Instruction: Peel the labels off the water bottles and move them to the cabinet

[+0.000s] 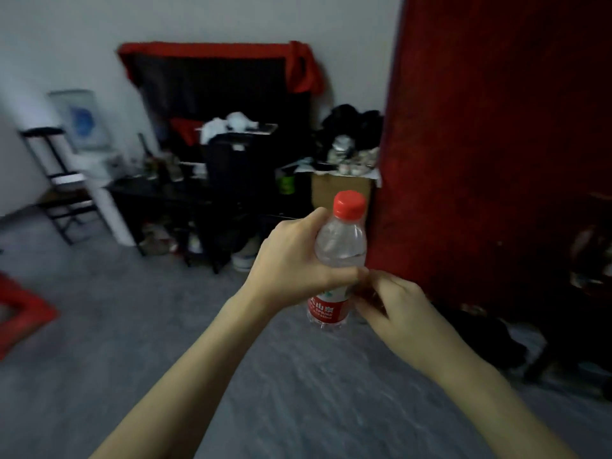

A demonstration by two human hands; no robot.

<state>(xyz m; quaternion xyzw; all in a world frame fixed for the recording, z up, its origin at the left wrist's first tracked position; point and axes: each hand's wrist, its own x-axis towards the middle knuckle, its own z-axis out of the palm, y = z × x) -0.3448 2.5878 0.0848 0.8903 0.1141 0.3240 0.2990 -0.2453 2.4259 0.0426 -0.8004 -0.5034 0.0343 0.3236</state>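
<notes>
A clear plastic water bottle [341,243] with a red cap [349,203] is held upright in mid-air at the centre of the view. My left hand [294,263] is wrapped around its middle from the left. A red label [328,309] shows on the bottle just below that hand. My right hand [387,303] is at the bottle's right side, its fingertips pinched against the label's edge; the fingertips themselves are partly hidden behind the bottle.
A large red-covered surface [490,144] rises close on the right. Ahead stand a cluttered black table [159,190], a black chair [231,167], a cardboard box [341,190] and a folding stool [56,180]. Grey floor [132,326] lies below; a red object [23,309] is at the left edge.
</notes>
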